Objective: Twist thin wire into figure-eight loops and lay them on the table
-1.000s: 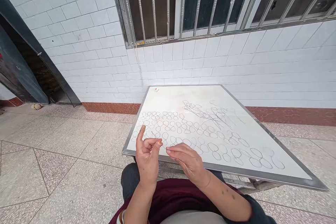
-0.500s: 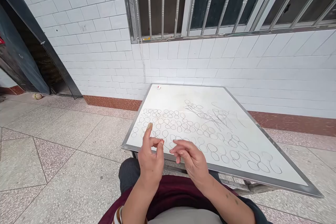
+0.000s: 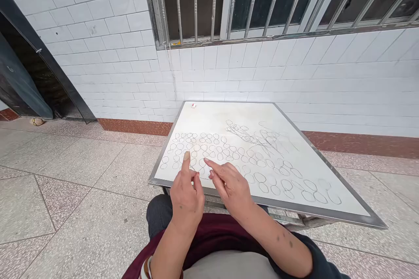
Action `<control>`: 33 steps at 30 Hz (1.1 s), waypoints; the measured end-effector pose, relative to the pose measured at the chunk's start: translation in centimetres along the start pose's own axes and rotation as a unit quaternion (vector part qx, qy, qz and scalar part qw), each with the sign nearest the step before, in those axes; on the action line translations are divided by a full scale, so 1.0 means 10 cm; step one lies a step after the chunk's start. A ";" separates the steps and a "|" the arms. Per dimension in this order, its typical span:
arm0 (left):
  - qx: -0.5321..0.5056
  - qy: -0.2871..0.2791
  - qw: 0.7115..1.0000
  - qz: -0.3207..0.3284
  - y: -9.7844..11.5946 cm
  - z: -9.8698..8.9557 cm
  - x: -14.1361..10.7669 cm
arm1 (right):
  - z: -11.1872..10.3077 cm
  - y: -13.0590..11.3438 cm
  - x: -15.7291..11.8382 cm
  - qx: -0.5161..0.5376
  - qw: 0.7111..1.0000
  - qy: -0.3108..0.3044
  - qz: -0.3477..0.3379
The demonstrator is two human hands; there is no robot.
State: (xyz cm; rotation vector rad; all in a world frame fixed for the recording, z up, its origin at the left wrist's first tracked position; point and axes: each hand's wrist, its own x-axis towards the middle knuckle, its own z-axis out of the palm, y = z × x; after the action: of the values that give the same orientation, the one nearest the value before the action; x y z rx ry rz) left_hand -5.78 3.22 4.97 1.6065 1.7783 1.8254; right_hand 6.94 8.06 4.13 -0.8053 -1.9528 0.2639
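My left hand (image 3: 187,192) hovers over the near edge of the whiteboard-like tabletop (image 3: 209,115). Its index finger points up, with a yellowish tip, while the thumb and the other fingers pinch together. A tiny reddish spot shows at that pinch; what it is, I cannot make out. Close by on the right, my right hand (image 3: 231,187) has its index finger stretched toward the left hand, the thumb below it and the other fingers curled in. A thin dark line runs between the hands; whether it is a thread or a drawn mark, I cannot tell. The hands are apart.
Many hand-drawn circles (image 3: 260,178) and a tangle of scribbles (image 3: 258,135) cover parts of the board. A small red-and-white object (image 3: 194,106) lies at its far left corner. Behind stand a white tiled wall (image 3: 124,65) and a barred window (image 3: 248,4). A ball (image 3: 37,121) rests by the doorway.
My right hand has risen slightly and shifted left, its index finger now straighter and pointing farther up. My left hand has moved slightly left. The camera view has turned a little.
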 end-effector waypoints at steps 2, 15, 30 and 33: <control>0.027 -0.005 1.000 0.006 -0.02 0.00 0.01 | 0.04 0.02 -0.01 -0.053 0.998 -0.013 -0.035; 0.128 0.032 0.987 0.090 -0.11 0.00 0.03 | 0.00 -0.02 0.02 0.040 0.997 -0.043 -0.046; 0.301 0.030 0.929 0.215 -0.11 -0.01 0.04 | 0.03 0.00 0.03 -0.111 0.991 -0.029 -0.075; 0.312 0.025 0.921 0.233 -0.12 0.00 0.04 | 0.04 0.00 0.02 -0.109 0.992 -0.031 -0.060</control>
State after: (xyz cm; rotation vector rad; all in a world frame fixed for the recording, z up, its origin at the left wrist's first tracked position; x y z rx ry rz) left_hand -6.60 3.89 4.30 2.4075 2.3156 1.5260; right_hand 6.56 8.25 4.07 -0.8218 -2.1052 0.0035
